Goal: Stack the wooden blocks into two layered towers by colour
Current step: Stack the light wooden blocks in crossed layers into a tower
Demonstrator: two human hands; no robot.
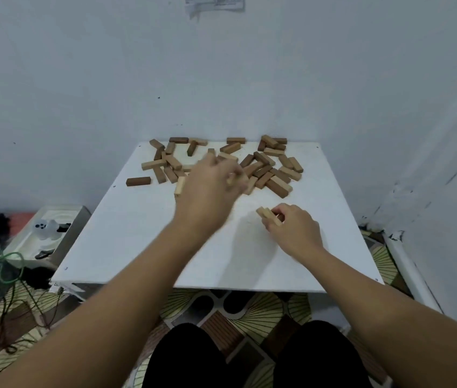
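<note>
Several light and dark wooden blocks point(275, 169) lie scattered across the far half of a white table point(137, 242). My left hand point(210, 189) is blurred over the middle of the pile, fingers curled round a light block point(231, 180). My right hand point(291, 225) rests on the table nearer me, pinching two light blocks point(266, 214) laid side by side. One dark block point(138, 181) lies alone at the left of the pile.
The table stands in a corner, with walls behind and to the right. A white tray point(45, 233) with small items sits on the floor at the left, beside green cable point(8, 270). A patterned mat point(249, 312) lies under the table.
</note>
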